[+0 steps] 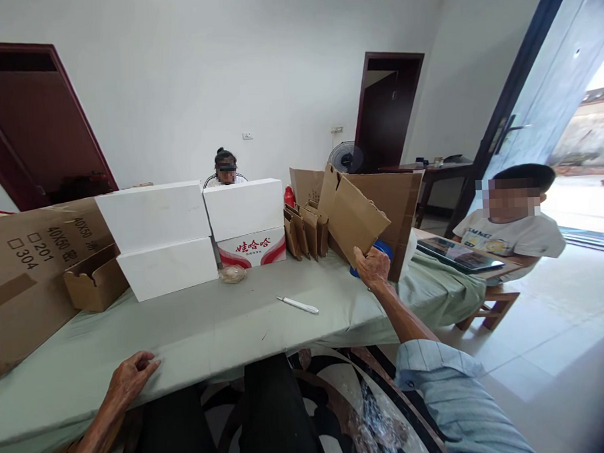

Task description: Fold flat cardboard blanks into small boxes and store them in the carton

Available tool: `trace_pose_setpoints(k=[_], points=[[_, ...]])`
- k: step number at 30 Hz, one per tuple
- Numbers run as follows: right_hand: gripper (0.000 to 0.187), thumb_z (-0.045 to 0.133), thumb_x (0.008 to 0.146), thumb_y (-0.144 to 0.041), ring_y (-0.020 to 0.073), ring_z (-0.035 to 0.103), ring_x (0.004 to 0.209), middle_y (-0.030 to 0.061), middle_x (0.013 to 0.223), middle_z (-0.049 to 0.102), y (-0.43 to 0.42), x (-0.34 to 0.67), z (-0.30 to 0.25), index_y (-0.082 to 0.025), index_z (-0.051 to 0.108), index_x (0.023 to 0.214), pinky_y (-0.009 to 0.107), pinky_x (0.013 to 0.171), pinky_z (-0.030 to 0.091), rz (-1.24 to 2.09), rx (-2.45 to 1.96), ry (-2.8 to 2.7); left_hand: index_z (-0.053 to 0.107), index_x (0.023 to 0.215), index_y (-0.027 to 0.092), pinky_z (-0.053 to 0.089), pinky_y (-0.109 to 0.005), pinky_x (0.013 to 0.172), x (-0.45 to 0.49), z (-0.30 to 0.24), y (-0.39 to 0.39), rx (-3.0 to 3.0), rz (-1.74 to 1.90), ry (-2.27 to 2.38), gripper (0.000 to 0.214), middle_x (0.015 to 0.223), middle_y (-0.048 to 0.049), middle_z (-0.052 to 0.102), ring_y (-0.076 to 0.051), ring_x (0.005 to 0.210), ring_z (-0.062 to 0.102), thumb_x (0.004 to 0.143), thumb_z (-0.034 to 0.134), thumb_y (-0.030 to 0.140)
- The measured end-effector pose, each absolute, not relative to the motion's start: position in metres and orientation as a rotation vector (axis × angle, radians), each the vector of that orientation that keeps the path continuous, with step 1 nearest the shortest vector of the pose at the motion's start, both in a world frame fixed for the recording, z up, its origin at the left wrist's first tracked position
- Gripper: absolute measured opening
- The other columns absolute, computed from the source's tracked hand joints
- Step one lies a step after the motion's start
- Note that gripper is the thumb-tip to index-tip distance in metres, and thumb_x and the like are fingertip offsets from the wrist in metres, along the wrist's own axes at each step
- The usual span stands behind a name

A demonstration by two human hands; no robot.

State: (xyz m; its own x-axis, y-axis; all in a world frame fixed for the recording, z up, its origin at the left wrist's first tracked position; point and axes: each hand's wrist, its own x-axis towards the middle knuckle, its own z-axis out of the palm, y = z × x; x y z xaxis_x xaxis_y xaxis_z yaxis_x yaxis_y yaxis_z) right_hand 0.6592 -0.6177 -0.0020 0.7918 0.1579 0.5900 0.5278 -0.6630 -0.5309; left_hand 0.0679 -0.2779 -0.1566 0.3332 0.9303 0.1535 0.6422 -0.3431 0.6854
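Observation:
My right hand [372, 266] is stretched far out and grips the lower corner of a flat brown cardboard piece [352, 217], holding it tilted above the table beside a large open carton [391, 196]. My left hand [131, 377] rests on the near edge of the table's pale green cloth [196, 331], fingers curled loosely with nothing in them. A white-handled knife [298, 305] lies on the cloth between my hands.
White foam boxes [154, 216] are stacked at the back, one on a red-printed box [253, 248]. Folded brown cartons [307, 229] stand upright nearby. A large flattened carton [28, 272] lies left. One person sits behind the boxes, another at right with a tablet [458, 254].

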Motion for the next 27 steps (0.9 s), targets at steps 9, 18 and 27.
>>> trace_pose_setpoints(k=[9, 18, 27], points=[[0.035, 0.054, 0.099, -0.040, 0.0278, 0.064, 0.077, 0.0179, 0.088, 0.076, -0.617, 0.660, -0.007, -0.018, 0.077, 0.085, 0.035, 0.068, 0.037, -0.611, -2.318, -0.551, 0.074, 0.080, 0.026, 0.058, -0.044, 0.078, 0.069, -0.155, -0.278, 2.088, 0.695, 1.392, 0.051, 0.080, -0.0091, 0.082, -0.038, 0.087, 0.079, 0.056, 0.062, 0.069], [0.040, 0.049, 0.099, -0.040, 0.0264, 0.063, 0.075, 0.0157, 0.085, 0.074, -0.614, 0.658, -0.005, -0.015, 0.078, 0.087, 0.035, 0.066, 0.036, -0.578, -2.387, -0.613, 0.074, 0.085, 0.023, 0.059, -0.040, 0.078, 0.067, -0.163, -0.271, 2.132, 0.654, 1.388, 0.053, 0.083, -0.0094, 0.082, -0.035, 0.088, 0.079, 0.059, 0.061, 0.069], [0.036, 0.051, 0.099, -0.039, 0.0269, 0.065, 0.081, 0.0164, 0.089, 0.076, -0.603, 0.665, 0.005, -0.015, 0.077, 0.092, 0.034, 0.069, 0.035, -0.562, -2.449, -0.703, 0.076, 0.091, 0.022, 0.059, -0.038, 0.079, 0.070, -0.156, -0.269, 2.165, 0.572, 1.411, 0.055, 0.088, -0.0094, 0.084, -0.034, 0.093, 0.080, 0.063, 0.058, 0.066]])
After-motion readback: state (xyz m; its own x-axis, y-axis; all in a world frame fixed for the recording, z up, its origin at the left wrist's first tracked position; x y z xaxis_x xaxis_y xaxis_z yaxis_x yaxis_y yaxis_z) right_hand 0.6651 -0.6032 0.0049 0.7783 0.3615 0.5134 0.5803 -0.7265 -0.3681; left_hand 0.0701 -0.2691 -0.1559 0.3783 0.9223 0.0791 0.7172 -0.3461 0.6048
